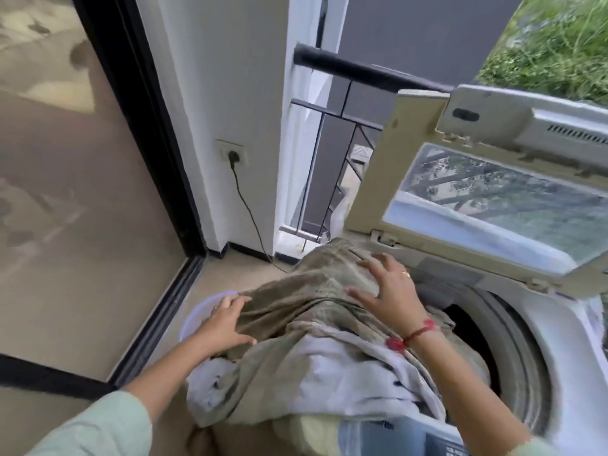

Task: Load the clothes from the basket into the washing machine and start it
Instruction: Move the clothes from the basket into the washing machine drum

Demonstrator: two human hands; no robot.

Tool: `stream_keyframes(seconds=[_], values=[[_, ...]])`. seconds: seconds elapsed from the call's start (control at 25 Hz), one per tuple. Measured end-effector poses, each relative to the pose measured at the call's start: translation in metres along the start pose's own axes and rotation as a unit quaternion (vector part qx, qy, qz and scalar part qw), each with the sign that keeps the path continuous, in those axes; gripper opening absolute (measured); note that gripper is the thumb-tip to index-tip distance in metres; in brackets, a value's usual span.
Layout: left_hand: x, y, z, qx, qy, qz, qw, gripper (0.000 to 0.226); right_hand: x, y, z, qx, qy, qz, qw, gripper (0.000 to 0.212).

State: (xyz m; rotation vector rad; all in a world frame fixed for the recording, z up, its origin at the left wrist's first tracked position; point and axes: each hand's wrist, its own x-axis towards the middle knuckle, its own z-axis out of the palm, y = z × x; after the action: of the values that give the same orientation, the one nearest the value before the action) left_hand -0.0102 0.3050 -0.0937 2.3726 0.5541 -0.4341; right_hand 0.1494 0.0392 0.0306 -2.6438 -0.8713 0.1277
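Note:
A pale lilac basket (pixel 210 299) is tipped against the top-loading washing machine (pixel 566 350), whose lid (pixel 487 205) stands raised. An olive-green cloth (pixel 296 291) and a white garment (pixel 332 366) spill from the basket over the machine's rim toward the dark drum (pixel 467 327). My left hand (pixel 227 324) lies on the green cloth at the basket's rim, fingers spread. With its fingers spread too, my right hand (pixel 385 287) presses on the green cloth near the drum opening.
A wall socket (pixel 232 154) holds a black plug whose cable (pixel 251 218) runs down to the floor behind the machine. A black balcony railing (pixel 342 133) stands behind. A dark door frame (pixel 144 133) and floor track lie to the left.

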Motion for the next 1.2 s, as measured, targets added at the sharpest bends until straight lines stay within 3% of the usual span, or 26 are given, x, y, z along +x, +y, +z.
stream_keyframes(seconds=[0.04,0.12,0.16,0.24,0.28,0.36,0.48,0.6,0.72,0.84,0.92,1.0,1.08,1.12,1.16,1.2], values=[[0.003,-0.003,0.001,0.002,-0.007,0.013,1.000,0.091,0.008,-0.031,0.014,-0.050,-0.082,-0.041,0.995,0.077],[0.010,-0.012,0.005,0.002,-0.019,0.021,1.000,0.089,0.019,-0.074,0.055,-0.215,-0.234,-0.071,0.945,0.096],[0.011,-0.018,0.008,-0.008,-0.029,0.021,0.999,0.086,0.022,-0.085,0.077,-0.305,-0.263,-0.084,0.912,0.094],[0.010,-0.028,0.017,-0.037,-0.045,0.021,0.998,0.081,0.027,-0.097,0.101,-0.435,-0.273,-0.079,0.854,0.061],[0.007,-0.032,0.019,-0.048,-0.040,0.024,0.998,0.078,0.031,-0.101,0.105,-0.444,-0.261,-0.075,0.854,0.041],[0.002,-0.037,0.021,-0.065,-0.018,0.028,0.997,0.073,0.035,-0.098,0.105,-0.378,-0.223,-0.089,0.894,0.025],[-0.005,-0.029,0.014,-0.106,0.018,0.042,0.993,0.085,0.032,-0.089,0.079,-0.201,-0.165,-0.095,0.961,0.022],[-0.017,0.002,0.004,-0.156,0.079,0.087,0.981,0.107,0.025,-0.079,0.027,-0.037,-0.016,-0.125,0.991,0.026],[-0.029,0.051,0.001,-0.184,0.201,0.170,0.947,0.075,0.024,-0.070,-0.051,0.046,0.145,-0.158,0.976,0.027],[-0.039,0.119,-0.019,-0.238,0.324,0.258,0.878,0.029,0.011,-0.041,-0.137,0.066,0.283,-0.160,0.943,0.025],[-0.044,0.166,-0.036,-0.216,0.371,0.321,0.844,0.020,-0.011,-0.011,-0.182,0.065,0.378,-0.130,0.914,0.022],[-0.046,0.208,-0.044,-0.152,0.383,0.359,0.838,0.025,-0.030,0.025,-0.205,0.051,0.456,-0.073,0.886,0.021],[-0.041,0.230,-0.045,-0.074,0.398,0.365,0.838,0.021,-0.034,0.075,-0.195,-0.006,0.480,0.000,0.877,0.027],[-0.038,0.235,-0.045,-0.040,0.411,0.361,0.836,0.019,-0.034,0.100,-0.181,-0.047,0.448,0.025,0.893,0.034],[-0.033,0.237,-0.047,-0.007,0.424,0.352,0.834,0.018,-0.034,0.123,-0.162,-0.101,0.389,0.028,0.915,0.044],[-0.029,0.238,-0.052,0.021,0.415,0.338,0.845,0.018,-0.035,0.141,-0.143,-0.133,0.281,0.033,0.950,0.055]])
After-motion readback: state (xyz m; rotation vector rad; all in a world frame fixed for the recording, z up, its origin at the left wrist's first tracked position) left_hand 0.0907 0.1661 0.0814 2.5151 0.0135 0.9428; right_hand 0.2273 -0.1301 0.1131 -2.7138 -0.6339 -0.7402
